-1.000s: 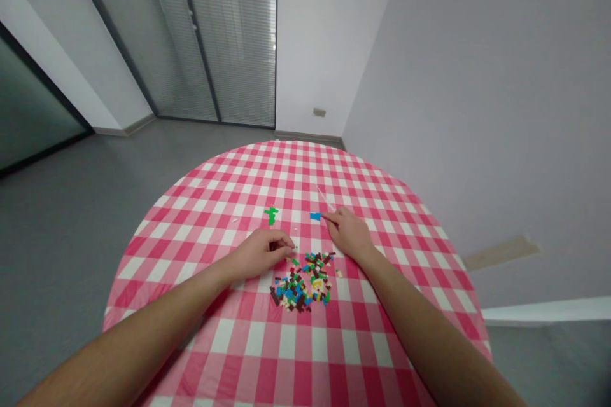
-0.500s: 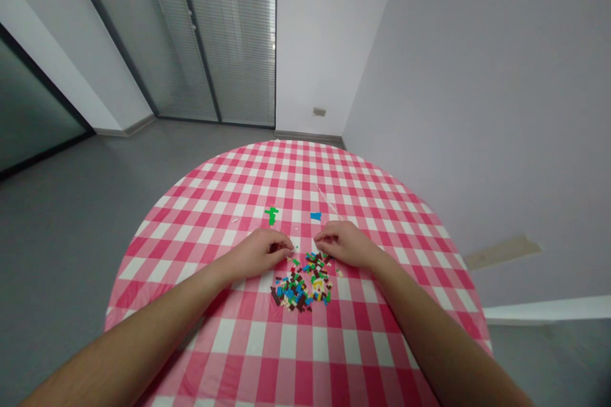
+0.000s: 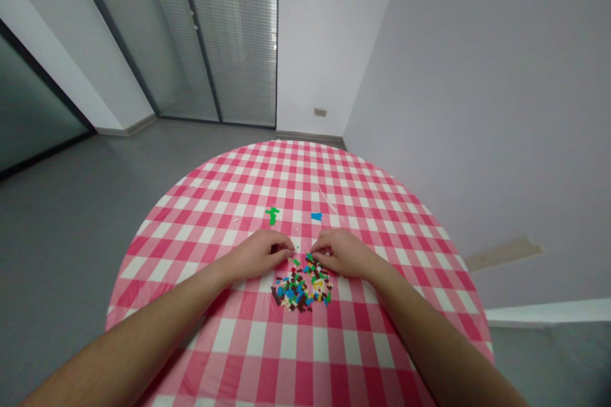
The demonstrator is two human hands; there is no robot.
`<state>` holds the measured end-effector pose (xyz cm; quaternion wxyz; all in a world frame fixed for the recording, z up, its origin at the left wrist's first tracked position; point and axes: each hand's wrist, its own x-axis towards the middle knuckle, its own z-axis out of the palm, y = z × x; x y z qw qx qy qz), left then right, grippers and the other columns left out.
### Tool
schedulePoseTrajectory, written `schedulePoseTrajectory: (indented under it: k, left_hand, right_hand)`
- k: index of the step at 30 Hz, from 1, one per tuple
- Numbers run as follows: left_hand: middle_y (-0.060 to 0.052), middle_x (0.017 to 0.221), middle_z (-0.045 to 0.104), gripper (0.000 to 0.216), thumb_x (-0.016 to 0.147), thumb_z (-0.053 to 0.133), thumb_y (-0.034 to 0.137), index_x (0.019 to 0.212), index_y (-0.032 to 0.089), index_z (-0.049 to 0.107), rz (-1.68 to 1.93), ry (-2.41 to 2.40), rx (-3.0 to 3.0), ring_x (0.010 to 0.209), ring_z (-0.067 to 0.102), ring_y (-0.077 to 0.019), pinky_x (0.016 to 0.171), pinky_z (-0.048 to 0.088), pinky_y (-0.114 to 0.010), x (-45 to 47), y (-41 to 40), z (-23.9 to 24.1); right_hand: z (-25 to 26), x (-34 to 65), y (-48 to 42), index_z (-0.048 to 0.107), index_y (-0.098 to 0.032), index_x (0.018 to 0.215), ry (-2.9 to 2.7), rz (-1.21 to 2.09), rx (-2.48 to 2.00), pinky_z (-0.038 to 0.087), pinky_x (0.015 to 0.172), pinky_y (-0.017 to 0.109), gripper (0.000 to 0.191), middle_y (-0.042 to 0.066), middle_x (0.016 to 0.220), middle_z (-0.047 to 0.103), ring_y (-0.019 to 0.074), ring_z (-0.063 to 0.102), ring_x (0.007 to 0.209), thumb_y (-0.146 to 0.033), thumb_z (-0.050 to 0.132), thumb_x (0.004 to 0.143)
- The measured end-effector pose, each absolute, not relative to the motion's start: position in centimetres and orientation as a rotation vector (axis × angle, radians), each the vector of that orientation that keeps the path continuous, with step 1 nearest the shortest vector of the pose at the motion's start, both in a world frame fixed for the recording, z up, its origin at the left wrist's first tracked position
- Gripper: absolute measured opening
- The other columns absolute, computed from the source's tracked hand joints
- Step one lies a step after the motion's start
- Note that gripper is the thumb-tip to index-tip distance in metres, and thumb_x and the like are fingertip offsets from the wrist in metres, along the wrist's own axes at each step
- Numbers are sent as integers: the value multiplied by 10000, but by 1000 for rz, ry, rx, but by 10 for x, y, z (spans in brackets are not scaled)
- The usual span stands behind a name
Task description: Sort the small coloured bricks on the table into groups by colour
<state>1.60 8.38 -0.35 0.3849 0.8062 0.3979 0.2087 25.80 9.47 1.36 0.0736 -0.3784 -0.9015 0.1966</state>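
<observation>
A heap of tiny coloured building bricks (image 3: 301,283) lies on the round table with a red and white checked cloth (image 3: 267,356). My left hand (image 3: 260,254) rests at the heap's upper left edge, its fingers curled and pinched together; what they hold is too small to name. My right hand (image 3: 338,252) sits at the heap's upper right edge, fingers bent down onto the bricks in a pinch. Beyond the hands lie a small green brick assembly (image 3: 272,215) and a small blue brick piece (image 3: 316,217), both apart from the hands.
The table's far edge (image 3: 296,143) curves toward a grey floor (image 3: 67,203). A plain wall (image 3: 477,108) stands close on the right, and glass doors with blinds (image 3: 229,32) are at the back.
My right hand has drawn back from the blue brick piece, left it on the cloth, and come down to the heap's upper right edge. My left hand has barely moved.
</observation>
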Motion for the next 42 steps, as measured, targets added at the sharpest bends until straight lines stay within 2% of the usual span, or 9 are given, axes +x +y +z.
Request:
schedulePoseTrajectory:
  k: [16, 20, 25, 29, 32, 36, 42]
  left_hand:
    - [-47, 873, 736, 202, 904, 511, 214, 906, 199, 713, 522, 998, 2086, 764, 634, -171, 712, 483, -307, 16, 83, -2]
    - [-44, 889, 741, 188, 890, 519, 195, 890, 199, 707, 519, 994, 2089, 786, 643, -173, 730, 487, -307, 16, 84, -1]
    - [-44, 866, 738, 190, 886, 518, 188, 878, 187, 709, 503, 996, 2091, 766, 644, -170, 707, 481, -297, 17, 83, 1]
    - [-40, 872, 741, 190, 885, 521, 183, 883, 189, 711, 525, 992, 2098, 774, 650, -167, 712, 477, -292, 17, 83, 1]
    - [-40, 879, 741, 199, 891, 513, 188, 890, 189, 712, 525, 991, 2101, 784, 653, -168, 722, 478, -292, 16, 83, 0]
    - [-41, 859, 738, 201, 899, 513, 206, 891, 189, 713, 514, 988, 2091, 757, 649, -167, 695, 476, -286, 16, 83, 0]
    - [-45, 861, 737, 199, 905, 523, 234, 897, 192, 717, 512, 1002, 2083, 744, 640, -170, 690, 482, -286, 15, 83, 0]
  right_hand:
    - [14, 256, 94, 749, -235, 927, -2739, 503, -1148, 431, 707, 287, 217, 53, 896, 704, 188, 613, 859, -236, 532, 940]
    - [15, 255, 92, 758, -229, 911, -2744, 547, -1130, 425, 677, 281, 183, 55, 870, 696, 182, 611, 819, -257, 578, 921]
    - [16, 251, 88, 742, -212, 835, -2743, 529, -1135, 430, 677, 272, 147, 49, 845, 695, 179, 612, 811, -173, 602, 858]
    - [16, 248, 88, 724, -198, 827, -2593, 530, -1218, 438, 667, 259, 127, 41, 841, 717, 164, 621, 753, -147, 616, 784]
    - [11, 253, 96, 717, -195, 812, -2353, 497, -1357, 456, 671, 255, 135, 33, 816, 732, 154, 639, 717, -148, 594, 783]
    - [-4, 268, 114, 730, -194, 849, -2104, 329, -1512, 496, 712, 289, 140, 59, 852, 744, 182, 660, 753, -181, 602, 792]
    - [-22, 281, 131, 745, -187, 893, -2114, 225, -1535, 518, 792, 327, 205, 70, 906, 745, 201, 670, 840, -147, 571, 791]
